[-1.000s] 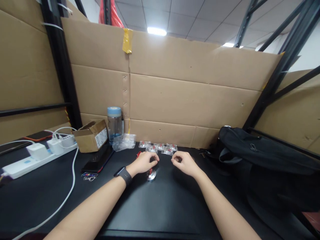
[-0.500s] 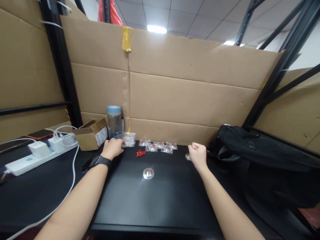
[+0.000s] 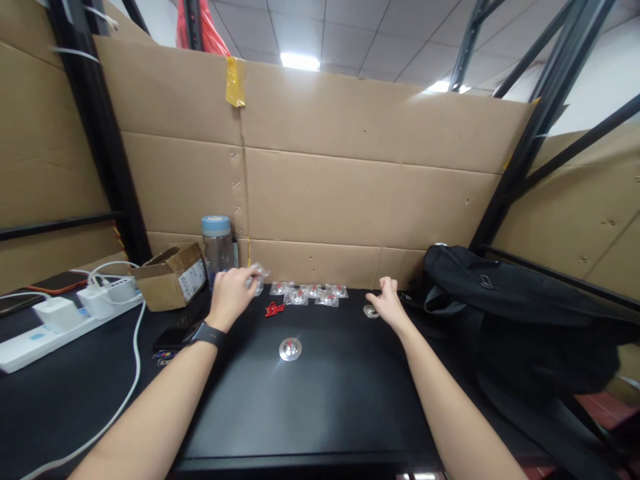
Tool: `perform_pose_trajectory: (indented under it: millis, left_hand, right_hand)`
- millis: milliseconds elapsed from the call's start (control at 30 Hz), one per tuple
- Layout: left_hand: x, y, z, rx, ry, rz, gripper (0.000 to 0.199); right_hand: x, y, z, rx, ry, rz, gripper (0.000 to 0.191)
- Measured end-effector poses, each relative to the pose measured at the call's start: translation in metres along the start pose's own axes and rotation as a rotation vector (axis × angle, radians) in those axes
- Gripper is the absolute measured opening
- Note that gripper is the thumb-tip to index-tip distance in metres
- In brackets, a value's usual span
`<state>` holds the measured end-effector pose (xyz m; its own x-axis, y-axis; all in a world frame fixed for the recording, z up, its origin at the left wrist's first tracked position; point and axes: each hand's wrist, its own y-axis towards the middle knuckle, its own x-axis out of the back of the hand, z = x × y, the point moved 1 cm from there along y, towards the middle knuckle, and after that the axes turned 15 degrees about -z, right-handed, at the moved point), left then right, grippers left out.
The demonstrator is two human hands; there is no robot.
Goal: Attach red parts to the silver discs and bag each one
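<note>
My left hand (image 3: 233, 295), with a dark watch on the wrist, is closed on a clear plastic packet (image 3: 259, 275) in front of the bottle. The fingers partly hide the packet, and its contents are unclear. My right hand (image 3: 389, 304) is open at the right of the table, thumb and fingers apart. Just beside its thumb lies a small clear round disc (image 3: 371, 311). Several clear packets with red bits inside (image 3: 297, 297) lie in rows along the cardboard. Closer to me are a small heap of red pieces (image 3: 274, 309) and a shiny clear domed disc (image 3: 291, 349) with a red centre.
A bottle with a blue lid (image 3: 216, 243) and an open cardboard box (image 3: 173, 277) stand at the left, beside a white power strip (image 3: 65, 333) with cables. A black bag (image 3: 500, 300) fills the right side. Cardboard (image 3: 350, 200) walls the back.
My left hand has taken hold of a clear packet and raised it slightly. The right hand has gone from a fist to parted fingers. The view has shifted a little to the right.
</note>
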<state>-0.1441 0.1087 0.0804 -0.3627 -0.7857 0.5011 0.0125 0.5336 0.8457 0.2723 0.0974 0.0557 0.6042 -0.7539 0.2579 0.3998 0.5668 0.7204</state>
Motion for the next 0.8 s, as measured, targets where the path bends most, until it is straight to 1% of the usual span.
perform_pose_trajectory:
  millis: [33,100,167,200,233,267,333,400,433,467,533,567,633,667,733,800]
  left_hand:
    - [-0.001,-0.004,-0.017,-0.057,-0.095,0.006,0.024]
    - [-0.005,-0.015,-0.053,-0.196,-0.261,0.087,0.023]
    - [-0.007,-0.027,-0.086,-0.355,-0.399,0.199,0.023]
    - [-0.008,-0.033,-0.098,-0.433,-0.445,0.244,0.022]
    - [-0.009,-0.036,-0.106,-0.47,-0.474,0.26,0.023]
    - [-0.009,-0.038,-0.11,-0.481,-0.487,0.264,0.025]
    - [-0.01,-0.037,-0.106,-0.438,-0.452,0.25,0.03]
    - [-0.013,-0.033,-0.088,-0.372,-0.35,0.252,0.031]
    - [-0.014,-0.031,-0.077,-0.35,-0.286,0.266,0.029]
    - [-0.016,-0.03,-0.066,-0.335,-0.224,0.291,0.025]
    - [-0.022,-0.027,-0.048,-0.299,-0.14,0.338,0.018]
    - [-0.024,-0.027,-0.041,-0.28,-0.123,0.357,0.016]
    - [-0.029,-0.028,-0.035,-0.251,-0.122,0.384,0.014]
    - [-0.031,-0.028,-0.035,-0.242,-0.127,0.391,0.013]
    - [-0.033,-0.03,-0.038,-0.243,-0.131,0.397,0.013]
    - [-0.034,-0.031,-0.042,-0.256,-0.12,0.391,0.016]
  right_hand:
    - [0.001,0.001,-0.001,0.012,-0.02,-0.022,0.029]
    - [0.004,0.003,-0.001,0.032,-0.041,-0.074,0.024]
    - [0.007,0.004,0.0,0.011,-0.035,-0.124,0.029]
    - [0.008,0.004,0.001,-0.006,-0.027,-0.14,0.031]
    - [0.009,0.004,0.001,-0.021,-0.019,-0.145,0.033]
    - [0.009,0.004,0.002,-0.031,-0.011,-0.138,0.033]
    - [0.01,0.004,0.003,-0.041,-0.001,-0.119,0.034]
    - [0.01,0.005,0.003,-0.027,-0.025,-0.109,0.033]
    - [0.011,0.004,0.003,0.001,-0.054,-0.077,0.031]
    - [0.011,0.004,0.002,0.043,-0.087,-0.018,0.027]
    - [0.011,0.002,-0.003,0.14,-0.152,0.171,0.009]
    - [0.011,0.0,-0.006,0.175,-0.178,0.277,0.009]
    - [0.01,-0.003,-0.014,0.188,-0.214,0.447,0.033]
    - [0.009,-0.005,-0.018,0.177,-0.233,0.509,0.039]
    - [0.008,-0.007,-0.024,0.157,-0.252,0.58,0.041]
    - [0.007,-0.007,-0.028,0.148,-0.247,0.581,0.037]
